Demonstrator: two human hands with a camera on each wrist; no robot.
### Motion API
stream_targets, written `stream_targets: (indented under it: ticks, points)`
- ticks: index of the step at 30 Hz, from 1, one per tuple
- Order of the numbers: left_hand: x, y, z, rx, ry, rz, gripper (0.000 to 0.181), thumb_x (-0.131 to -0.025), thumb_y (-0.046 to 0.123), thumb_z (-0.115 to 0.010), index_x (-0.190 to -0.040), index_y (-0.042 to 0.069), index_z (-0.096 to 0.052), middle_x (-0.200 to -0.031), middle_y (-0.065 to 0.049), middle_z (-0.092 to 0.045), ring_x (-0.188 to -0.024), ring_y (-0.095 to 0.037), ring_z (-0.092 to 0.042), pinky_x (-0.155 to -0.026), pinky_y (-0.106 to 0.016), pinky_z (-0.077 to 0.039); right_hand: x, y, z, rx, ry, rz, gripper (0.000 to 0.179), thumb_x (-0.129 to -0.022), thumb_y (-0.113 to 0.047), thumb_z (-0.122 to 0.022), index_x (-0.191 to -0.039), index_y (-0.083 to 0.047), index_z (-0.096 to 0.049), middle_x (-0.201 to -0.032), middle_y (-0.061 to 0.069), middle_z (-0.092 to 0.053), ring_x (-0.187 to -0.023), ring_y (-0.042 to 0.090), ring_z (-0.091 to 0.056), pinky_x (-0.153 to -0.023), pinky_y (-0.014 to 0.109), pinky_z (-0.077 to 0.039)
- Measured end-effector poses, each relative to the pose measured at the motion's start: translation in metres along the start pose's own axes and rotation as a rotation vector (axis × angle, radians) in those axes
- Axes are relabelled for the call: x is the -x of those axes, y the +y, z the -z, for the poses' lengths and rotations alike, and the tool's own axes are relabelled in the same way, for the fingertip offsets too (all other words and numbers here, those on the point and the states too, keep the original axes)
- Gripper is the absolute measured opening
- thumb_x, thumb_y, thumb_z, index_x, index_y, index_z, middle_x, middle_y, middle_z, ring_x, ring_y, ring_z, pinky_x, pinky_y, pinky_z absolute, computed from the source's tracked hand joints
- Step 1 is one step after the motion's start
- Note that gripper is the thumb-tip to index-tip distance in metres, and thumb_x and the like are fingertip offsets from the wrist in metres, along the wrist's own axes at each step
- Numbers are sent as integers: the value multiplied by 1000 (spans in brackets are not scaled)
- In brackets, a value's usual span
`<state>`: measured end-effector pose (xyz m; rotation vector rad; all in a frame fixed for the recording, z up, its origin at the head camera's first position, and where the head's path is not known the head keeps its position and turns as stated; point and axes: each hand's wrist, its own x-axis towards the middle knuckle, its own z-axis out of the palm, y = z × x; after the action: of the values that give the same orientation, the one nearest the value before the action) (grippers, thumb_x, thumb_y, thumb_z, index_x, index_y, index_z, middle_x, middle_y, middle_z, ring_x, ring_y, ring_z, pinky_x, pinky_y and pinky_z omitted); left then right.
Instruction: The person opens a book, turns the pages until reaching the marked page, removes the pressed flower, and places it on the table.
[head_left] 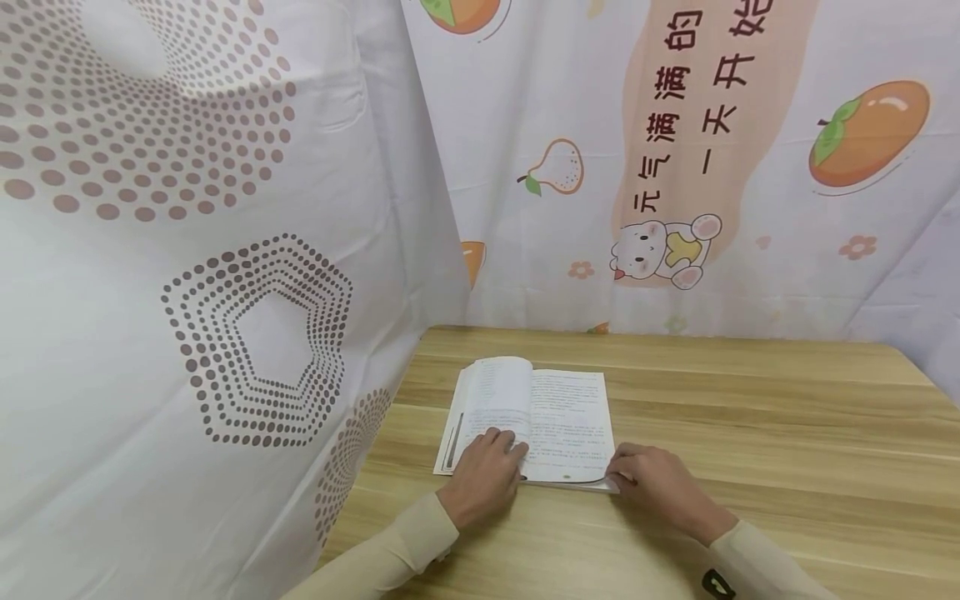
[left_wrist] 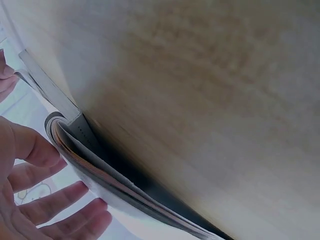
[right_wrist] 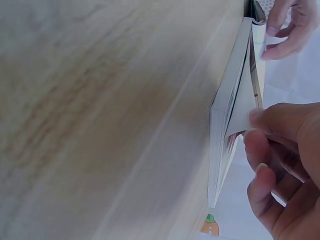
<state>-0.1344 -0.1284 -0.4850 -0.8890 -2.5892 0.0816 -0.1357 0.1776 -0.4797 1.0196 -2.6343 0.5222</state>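
The thick, white-paged paper book (head_left: 567,417) lies open on the light-brown wood-grain table (head_left: 757,433), a batch of pages already over to its left. The right hand (head_left: 663,490) pinches the near corner of a thin white leaf (right_wrist: 243,109), which is lifted but not yet turned, with more pages beneath. The left hand (head_left: 483,479), fingers loosely spread, rests on the left-hand pages beside the fold, hiding part of them. Behind hangs a white fruit-printed cloth (head_left: 517,275); at left, a white cloth with brown dots (head_left: 135,375)
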Motion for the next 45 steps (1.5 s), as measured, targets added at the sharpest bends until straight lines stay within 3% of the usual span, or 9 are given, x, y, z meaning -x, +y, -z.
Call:
stream_targets:
  ticks: [5,8,17,24,31,38,41,45]
  points:
    - [-1,1,-1,15,5,5,18,-97,30,-66,-101,14,-75,-98,-4,-65,-87,-20,-59,-67,-30,-52,-2,0,3,-57,-17,-70,18,-80,-2,-84,-84,-20,-80,-90,-10,-71,-79,5,-66,-66,27,-55]
    - [-2,3,-1,17,12,0,30,-99,42,-65,-93,13,-74,-93,-4,-63,-85,-20,-58,-66,-31,-52,-3,1,4,-114,-18,-117,16,-81,-6,-84,-83,-21,-79,-88,-13,-70,-73,-1,-61,-62,24,-51]
    - [-5,8,-3,-26,36,-1,56,-89,67,-67,-82,12,-67,-87,-4,-59,-80,-20,-52,-64,-30,-47,-9,-1,10,-186,2,-150,11,-86,-11,-81,-83,-21,-77,-87,-14,-68,-64,-6,-50,-57,21,-45]
    - [-7,10,-5,-72,67,-7,61,-83,74,-67,-78,13,-63,-81,-2,-55,-73,-18,-49,-59,-28,-44,-12,-4,11,-111,127,-27,14,-82,-9,-83,-84,-21,-76,-85,-16,-65,-60,-7,-43,-53,19,-39]
    - [-8,12,-7,-95,78,1,56,-87,68,-69,-77,13,-63,-79,-3,-55,-71,-19,-49,-58,-29,-45,-18,-10,16,-73,239,73,17,-79,-8,-87,-86,-18,-76,-91,-11,-69,-60,-9,-42,-51,14,-37]
    - [-10,10,-6,-111,53,22,40,-97,48,-65,-79,13,-66,-77,-2,-56,-71,-18,-53,-57,-28,-47,-20,-9,20,-114,356,59,29,-74,-3,-89,-100,-11,-77,-100,-2,-70,-60,-9,-45,-53,10,-38]
    - [-10,9,-5,-103,76,41,33,-98,42,-66,-84,12,-67,-77,-2,-58,-70,-18,-55,-58,-29,-48,-19,-6,21,-117,361,23,31,-75,-4,-89,-103,-10,-77,-102,-1,-70,-59,-9,-43,-51,12,-38]
    - [-10,8,-3,-111,131,65,25,-95,36,-70,-91,12,-67,-80,-2,-59,-72,-19,-56,-59,-32,-47,-13,-2,19,-125,302,-26,27,-79,-5,-87,-103,-10,-77,-101,-2,-69,-58,-10,-42,-50,15,-39]
